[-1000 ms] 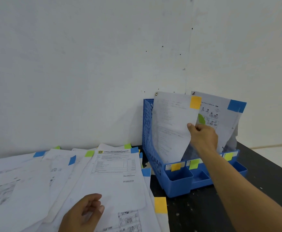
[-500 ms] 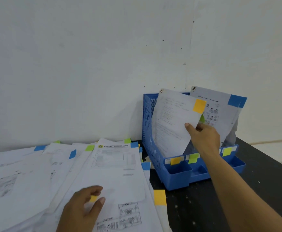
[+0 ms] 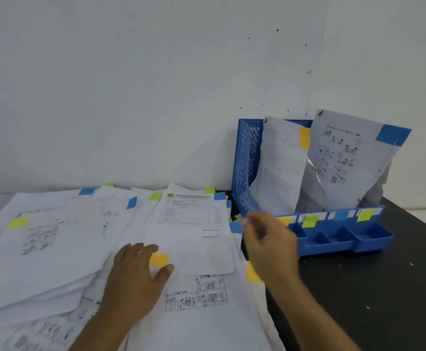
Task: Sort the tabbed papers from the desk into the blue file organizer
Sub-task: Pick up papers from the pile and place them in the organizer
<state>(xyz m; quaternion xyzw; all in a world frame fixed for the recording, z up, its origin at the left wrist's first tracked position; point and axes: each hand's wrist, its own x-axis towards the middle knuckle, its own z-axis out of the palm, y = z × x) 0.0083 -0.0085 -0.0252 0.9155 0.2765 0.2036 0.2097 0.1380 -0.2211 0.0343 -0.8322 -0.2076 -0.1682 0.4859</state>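
The blue file organizer (image 3: 247, 168) stands at the back right of the desk. A sheet with a yellow tab (image 3: 280, 168) leans in its left slot, and a sheet with a blue tab (image 3: 346, 160) stands to its right. Loose tabbed papers (image 3: 55, 244) cover the desk's left side. My left hand (image 3: 136, 277) rests flat on the pile, fingers spread, beside a yellow tab (image 3: 159, 259). My right hand (image 3: 270, 247), motion-blurred, hovers empty between the organizer and a letterhead sheet (image 3: 194, 224).
Colour labels (image 3: 310, 220) line the organizer's front tray (image 3: 346, 239). The black desk (image 3: 384, 295) shows bare at the right. A white wall (image 3: 131, 84) rises right behind everything.
My right hand let go of the yellow-tabbed sheet, which now stands in the left slot, and drew back toward the pile. My left hand slid forward on the papers.
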